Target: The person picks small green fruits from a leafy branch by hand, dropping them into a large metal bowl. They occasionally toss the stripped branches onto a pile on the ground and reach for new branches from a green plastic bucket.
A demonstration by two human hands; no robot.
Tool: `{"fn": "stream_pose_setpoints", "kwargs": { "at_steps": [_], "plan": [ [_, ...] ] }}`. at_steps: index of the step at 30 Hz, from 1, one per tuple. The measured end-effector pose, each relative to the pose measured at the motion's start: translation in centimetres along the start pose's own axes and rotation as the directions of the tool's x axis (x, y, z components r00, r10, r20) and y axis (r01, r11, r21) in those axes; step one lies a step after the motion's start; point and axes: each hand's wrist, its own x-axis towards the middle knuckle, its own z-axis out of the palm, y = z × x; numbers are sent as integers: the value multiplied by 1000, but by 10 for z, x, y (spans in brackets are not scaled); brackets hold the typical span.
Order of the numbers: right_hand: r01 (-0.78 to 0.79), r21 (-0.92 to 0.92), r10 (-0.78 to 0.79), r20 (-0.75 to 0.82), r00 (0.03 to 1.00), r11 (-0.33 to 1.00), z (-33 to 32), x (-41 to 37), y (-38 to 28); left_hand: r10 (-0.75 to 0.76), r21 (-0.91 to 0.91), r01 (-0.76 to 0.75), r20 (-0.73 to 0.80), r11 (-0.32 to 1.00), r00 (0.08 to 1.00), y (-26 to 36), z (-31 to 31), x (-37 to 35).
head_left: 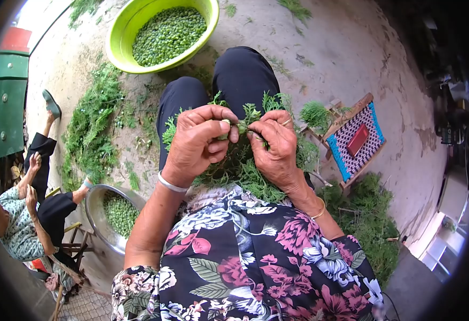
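Above my lap, my left hand point(199, 140) pinches small green cones between thumb and fingers. Close beside it, my right hand point(276, 147) is closed on a green conifer sprig point(251, 113), its fingertips almost meeting those of the left. More feathery conifer branches point(245, 174) lie across my lap under both hands. Beyond my knees stands a lime-green basin point(117, 45) holding a heap of green cones point(169, 36).
Cut conifer branches point(92, 125) litter the floor on the left, and another pile point(371, 224) lies at right. A woven-seat stool point(365, 142) carries a red phone-like object point(358, 140). At left, a seated person point(23, 230) is beside a metal basin point(96, 216) of cones.
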Motion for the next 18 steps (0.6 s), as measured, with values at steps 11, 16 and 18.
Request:
{"fn": "stream_pose_setpoints", "kwargs": {
  "at_steps": [11,16,18],
  "plan": [
    [-35,-19,35,-22,999,999,2,-1,1,397,853,-211,5,478,918,-3,14,-16],
    [44,-51,-44,2,999,998,0,0,0,687,903,-429,292,32,665,-31,15,10],
    [31,-49,-31,-14,999,998,2,-2,1,692,897,-439,280,59,665,-29,14,10]
  ]
}}
